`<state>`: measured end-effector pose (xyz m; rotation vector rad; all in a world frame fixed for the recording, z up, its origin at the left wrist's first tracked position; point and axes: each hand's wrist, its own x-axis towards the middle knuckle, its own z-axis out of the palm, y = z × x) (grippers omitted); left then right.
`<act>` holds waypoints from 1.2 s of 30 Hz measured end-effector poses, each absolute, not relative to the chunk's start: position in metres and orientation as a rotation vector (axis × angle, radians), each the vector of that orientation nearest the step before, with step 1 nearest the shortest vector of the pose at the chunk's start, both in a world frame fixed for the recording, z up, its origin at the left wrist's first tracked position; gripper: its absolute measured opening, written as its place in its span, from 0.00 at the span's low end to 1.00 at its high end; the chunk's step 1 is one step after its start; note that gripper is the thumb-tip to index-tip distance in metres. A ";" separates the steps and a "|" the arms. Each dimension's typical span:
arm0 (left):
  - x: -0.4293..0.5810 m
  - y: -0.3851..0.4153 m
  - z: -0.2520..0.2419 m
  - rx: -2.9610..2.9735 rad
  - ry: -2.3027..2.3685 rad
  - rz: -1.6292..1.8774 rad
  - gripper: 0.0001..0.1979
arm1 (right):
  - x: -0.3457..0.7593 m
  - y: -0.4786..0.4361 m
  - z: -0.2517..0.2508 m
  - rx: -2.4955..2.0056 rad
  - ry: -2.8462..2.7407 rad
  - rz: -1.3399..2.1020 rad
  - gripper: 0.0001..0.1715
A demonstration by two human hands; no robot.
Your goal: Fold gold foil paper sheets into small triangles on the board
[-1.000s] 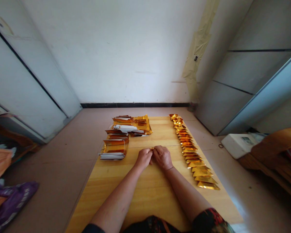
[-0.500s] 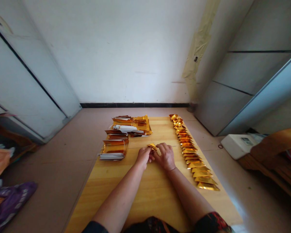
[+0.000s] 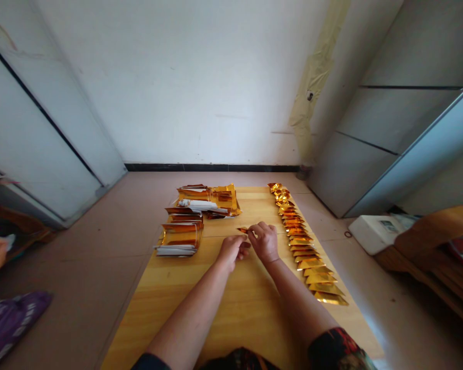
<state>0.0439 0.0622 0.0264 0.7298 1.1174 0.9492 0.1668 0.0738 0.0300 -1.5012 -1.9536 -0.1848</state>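
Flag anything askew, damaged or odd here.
Nothing spilled. The far foil stack sits splayed and uneven, unlike the tidy row of folded gold pieces. A yellowish strip on the wall looks wrinkled and peeling. The right hand pinches a gold piece.

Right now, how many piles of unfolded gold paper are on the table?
3, all beyond the left hand: nearest pile, middle pile, far pile, which may merge two.

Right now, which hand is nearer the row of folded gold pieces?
Right. The right hand is just left of the row; the left hand is farther left.
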 end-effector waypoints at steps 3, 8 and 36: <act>0.041 0.062 0.023 0.763 1.135 0.935 0.17 | 0.178 0.095 0.035 -1.565 -1.961 -0.245 0.12; 0.032 0.058 0.013 0.861 1.195 0.979 0.19 | 0.195 0.135 0.038 -1.783 -2.009 -0.303 0.13; 0.030 0.041 -0.002 0.869 1.068 0.993 0.14 | 0.211 0.292 0.033 -2.293 -2.137 -0.235 0.18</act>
